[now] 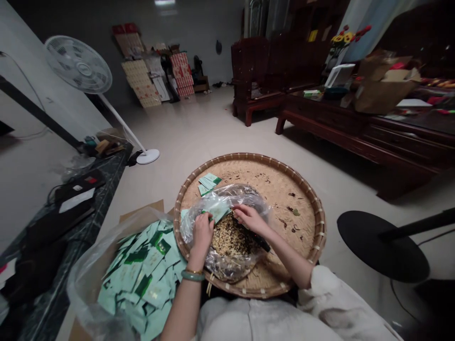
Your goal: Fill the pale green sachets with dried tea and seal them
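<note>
A round woven bamboo tray lies in front of me, scattered with dark leaf bits. On it sits a clear plastic bag holding loose dried tea. My left hand, with a jade bangle and a thin gold bracelet, pinches one end of a mint-green sachet. My right hand holds its other end, above the bag's mouth. A small pile of similar sachets lies on the tray. A black handle pokes out beneath my right hand. Many green sachets fill a plastic-lined carton to my left.
A dark marble counter with black items runs along the left. A black round stand base sits to the right. Further off are a white fan, stacked cartons and dark wooden furniture.
</note>
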`<state>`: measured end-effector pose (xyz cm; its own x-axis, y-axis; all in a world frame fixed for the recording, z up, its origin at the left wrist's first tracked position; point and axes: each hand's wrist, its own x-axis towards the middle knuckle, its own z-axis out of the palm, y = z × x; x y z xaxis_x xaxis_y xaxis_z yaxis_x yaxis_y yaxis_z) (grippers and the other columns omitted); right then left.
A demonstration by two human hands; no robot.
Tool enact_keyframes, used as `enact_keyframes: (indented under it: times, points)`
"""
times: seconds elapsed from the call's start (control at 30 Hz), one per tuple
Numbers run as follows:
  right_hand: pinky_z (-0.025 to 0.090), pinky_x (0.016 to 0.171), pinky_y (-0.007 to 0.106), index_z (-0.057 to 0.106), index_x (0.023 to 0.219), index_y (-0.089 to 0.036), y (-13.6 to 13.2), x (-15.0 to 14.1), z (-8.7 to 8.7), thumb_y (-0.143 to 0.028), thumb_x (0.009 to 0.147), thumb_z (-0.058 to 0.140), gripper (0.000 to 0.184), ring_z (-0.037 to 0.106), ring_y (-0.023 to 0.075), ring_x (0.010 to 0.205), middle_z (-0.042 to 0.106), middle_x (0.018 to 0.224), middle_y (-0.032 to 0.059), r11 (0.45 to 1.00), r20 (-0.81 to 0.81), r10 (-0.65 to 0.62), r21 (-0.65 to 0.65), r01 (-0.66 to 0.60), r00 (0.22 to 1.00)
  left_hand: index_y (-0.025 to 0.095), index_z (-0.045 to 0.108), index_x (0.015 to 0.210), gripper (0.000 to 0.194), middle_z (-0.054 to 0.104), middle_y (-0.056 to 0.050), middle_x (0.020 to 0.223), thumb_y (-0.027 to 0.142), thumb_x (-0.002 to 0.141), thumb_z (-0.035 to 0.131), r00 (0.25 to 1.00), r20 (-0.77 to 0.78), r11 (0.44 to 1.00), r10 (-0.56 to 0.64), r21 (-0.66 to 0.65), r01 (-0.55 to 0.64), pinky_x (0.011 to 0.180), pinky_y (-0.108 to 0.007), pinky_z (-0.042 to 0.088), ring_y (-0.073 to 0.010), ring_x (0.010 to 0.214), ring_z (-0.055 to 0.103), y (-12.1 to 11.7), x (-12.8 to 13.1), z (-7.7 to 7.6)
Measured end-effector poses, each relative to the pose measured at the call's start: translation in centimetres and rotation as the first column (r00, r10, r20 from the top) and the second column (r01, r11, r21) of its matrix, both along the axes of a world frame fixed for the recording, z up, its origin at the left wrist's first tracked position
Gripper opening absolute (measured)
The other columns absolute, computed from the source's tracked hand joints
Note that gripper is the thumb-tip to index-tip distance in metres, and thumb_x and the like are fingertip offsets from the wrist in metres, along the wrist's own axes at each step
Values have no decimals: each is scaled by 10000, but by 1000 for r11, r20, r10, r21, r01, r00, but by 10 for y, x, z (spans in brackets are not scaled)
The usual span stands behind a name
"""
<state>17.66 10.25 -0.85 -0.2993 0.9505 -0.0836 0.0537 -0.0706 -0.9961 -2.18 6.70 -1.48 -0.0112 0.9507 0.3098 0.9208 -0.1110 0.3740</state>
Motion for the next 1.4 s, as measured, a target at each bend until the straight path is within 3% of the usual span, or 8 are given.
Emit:
enact_keyframes:
  times: [0.13,0.37,0.57,0.8,1.03,1.2,1.33,1.4]
  points:
    - [513,558,245,631,1066,-192,-2,2,-5,-317,805,538,304,617,164,749,665,921,54,1000,-3,0,12,0,1000,123,614,1064,291,654,-131,954,104,778,562,997,-48,999,52,9,-52,820,-389,464,-260,934,582,6,-1,-4]
    - [506,543,235,512,1276,-219,10,2,7,-267,818,532,461,631,154,759,645,1069,74,999,-53,-20,36,22,998,127,663,917,178,675,-110,908,172,762,586,985,100,988,139,-75,-132,815,-360,458,-241,881,613,15,-11,-4]
    - [530,562,243,470,1325,-242,24,-1,25,-254,826,543,504,640,168,824,623,1126,82,997,-46,-29,68,32,999,139,672,728,103,686,-94,769,179,753,580,981,92,979,170,-132,-157,748,-335,455,-228,758,625,21,-13,1]
    - [520,526,223,562,1217,-236,10,-6,10,-232,821,554,396,643,158,761,674,1014,61,1000,-42,-15,25,16,999,105,660,972,246,706,-128,914,146,739,594,978,87,965,188,-199,-168,779,-312,447,-225,853,640,24,-16,-1]
    - [499,511,221,581,1163,-198,4,-5,2,-311,820,568,361,634,157,713,668,877,43,999,-3,18,34,-18,1000,139,686,718,75,705,-77,711,140,715,611,979,84,953,186,-260,-158,648,-270,432,-187,663,631,30,-17,2]
    - [510,553,256,597,1148,-170,-2,-8,2,-297,841,536,338,630,162,677,676,822,48,997,92,31,72,-38,995,145,661,729,93,673,-78,744,163,747,572,987,64,972,148,-194,-134,725,-316,439,-207,726,608,19,-14,7]
    - [516,772,333,615,1151,-185,-5,-13,0,-231,831,540,331,632,190,851,677,1016,80,968,181,-62,251,15,982,165,619,764,108,642,-91,866,131,782,517,998,43,995,55,-88,-51,871,-387,419,-245,924,563,2,-6,13]
    - [494,831,359,615,1159,-192,-6,-15,-2,-207,808,578,354,622,195,880,651,1094,96,934,209,-123,356,42,970,175,596,762,114,632,-107,921,132,802,499,998,54,998,-36,49,33,887,-403,426,-257,982,545,-6,-1,15]
